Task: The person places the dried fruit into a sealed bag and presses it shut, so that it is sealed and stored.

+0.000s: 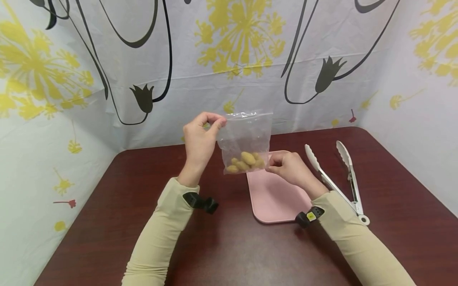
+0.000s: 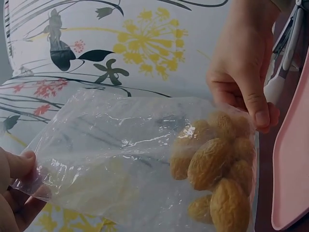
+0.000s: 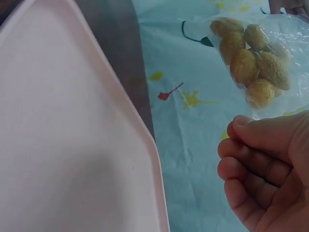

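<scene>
A clear zip-top plastic bag [image 1: 247,133] hangs upright above the table, with several wrinkled, yellow-brown oval pieces [image 2: 210,164] gathered along its bottom. My left hand [image 1: 201,137] pinches the bag's upper left corner between thumb and fingers. Down at the opposite lower corner, my right hand [image 1: 290,169] has its thumb and index finger together on the bag's edge. In the right wrist view, the fingers of that hand [image 3: 270,169] are curled, the thumb tip right at the bag's corner beside the oval pieces [image 3: 256,63].
A pink tray [image 1: 275,198] lies on the dark red-brown table [image 1: 143,222], partly behind the bag and under my right hand. Spread white-tipped metal tongs [image 1: 352,182] lie to its right, partly behind my right forearm. A flower-patterned sheet [image 1: 222,91] hangs around the table.
</scene>
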The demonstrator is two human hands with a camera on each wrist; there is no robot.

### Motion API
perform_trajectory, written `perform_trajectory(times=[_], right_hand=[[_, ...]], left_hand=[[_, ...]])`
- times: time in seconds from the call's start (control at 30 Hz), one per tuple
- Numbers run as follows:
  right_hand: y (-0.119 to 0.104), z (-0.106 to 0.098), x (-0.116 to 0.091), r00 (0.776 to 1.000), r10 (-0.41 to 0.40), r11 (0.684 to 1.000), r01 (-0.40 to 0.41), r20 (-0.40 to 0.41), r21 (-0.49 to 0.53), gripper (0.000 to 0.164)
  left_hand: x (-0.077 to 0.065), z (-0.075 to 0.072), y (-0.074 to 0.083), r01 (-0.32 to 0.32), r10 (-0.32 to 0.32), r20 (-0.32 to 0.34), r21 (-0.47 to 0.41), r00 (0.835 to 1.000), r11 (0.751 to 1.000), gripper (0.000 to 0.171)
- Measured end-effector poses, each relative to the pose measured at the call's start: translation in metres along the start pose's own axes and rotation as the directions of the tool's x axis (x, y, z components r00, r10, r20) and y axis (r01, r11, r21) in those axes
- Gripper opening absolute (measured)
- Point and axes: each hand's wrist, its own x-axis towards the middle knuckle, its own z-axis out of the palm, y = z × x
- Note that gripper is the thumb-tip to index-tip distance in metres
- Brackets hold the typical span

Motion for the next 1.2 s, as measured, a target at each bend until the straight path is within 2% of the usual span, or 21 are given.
perform_trajectory(times=[0.2, 0.43, 0.57, 0.73, 0.83, 0.97, 1.2], right_hand=[[0.003, -0.001, -0.001, 0.997, -0.057, 0.993, 0.062, 0.05, -0.097, 0.018], [0.009, 0.0, -0.004, 0.994, -0.039, 0.989, 0.054, 0.107, -0.139, 0.019], [0.011, -0.002, -0.006, 0.994, -0.029, 0.986, 0.046, 0.109, -0.16, 0.019], [0.012, -0.005, -0.008, 0.993, -0.028, 0.981, 0.05, 0.117, -0.185, 0.016], [0.012, -0.006, -0.009, 0.991, -0.026, 0.982, 0.05, 0.134, -0.18, 0.015], [0.014, -0.005, -0.01, 0.985, -0.022, 0.985, 0.05, 0.17, -0.163, 0.015], [0.016, -0.001, -0.012, 0.976, -0.037, 0.988, 0.068, 0.216, -0.137, 0.015]], left_hand=[[-0.002, -0.003, -0.004, -0.031, 0.029, 0.055, 0.028, 0.998, 0.999, 0.012], [-0.003, -0.006, -0.011, -0.114, 0.105, 0.102, 0.096, 0.989, 0.989, 0.014], [-0.002, -0.01, -0.013, -0.185, 0.163, 0.14, 0.157, 0.977, 0.97, 0.014], [-0.001, -0.013, -0.014, -0.283, 0.242, 0.192, 0.226, 0.951, 0.932, 0.013], [-0.002, -0.014, -0.015, -0.319, 0.272, 0.208, 0.245, 0.94, 0.915, 0.012], [-0.003, -0.013, -0.016, -0.323, 0.272, 0.231, 0.222, 0.934, 0.92, 0.012], [-0.004, -0.01, -0.016, -0.279, 0.226, 0.259, 0.192, 0.939, 0.941, 0.012]])
